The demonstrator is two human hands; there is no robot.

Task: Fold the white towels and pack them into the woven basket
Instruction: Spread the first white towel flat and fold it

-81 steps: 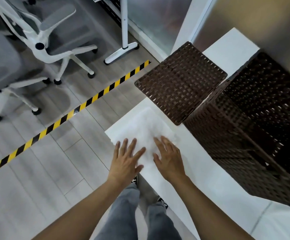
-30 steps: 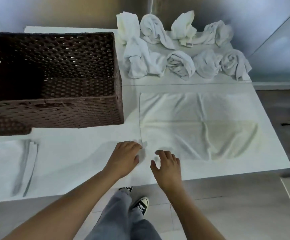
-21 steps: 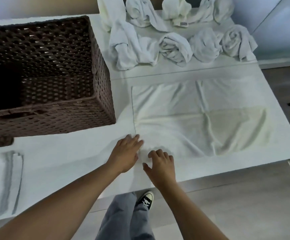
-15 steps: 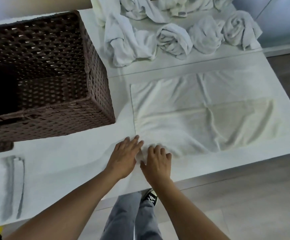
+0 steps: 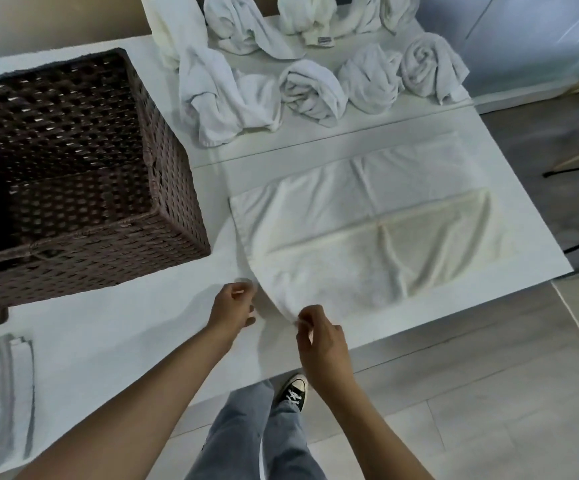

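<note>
A white counter [image 5: 115, 327] fills most of the view, with a seam running across it and its near edge over a pale grey plank floor [image 5: 489, 427]; a beige wall [image 5: 56, 19] rises behind it and a frosted panel [image 5: 540, 36] stands at the far right. The brown woven basket [image 5: 177, 188] sits on the counter's left part, open on top, its inside dark with nothing visible in it. Just right of the basket, a white towel [image 5: 367, 237] lies spread flat, creased into quarters, its near left corner lifted off the surface. Behind it, across the seam, a pile of crumpled towels [image 5: 315, 81] lines the back of the counter. A folded towel [image 5: 1, 393] lies at the counter's near left edge. The left hand [image 5: 231, 308] has its fingers curled, pinching the towel's left edge near the corner. The right hand [image 5: 322, 337] pinches the towel's near edge with its grip closed between thumb and fingertips, the cloth curving up between the two hands. Below the counter, grey trousers [image 5: 246, 438] and a black sneaker [image 5: 295, 393] show on the floor.
</note>
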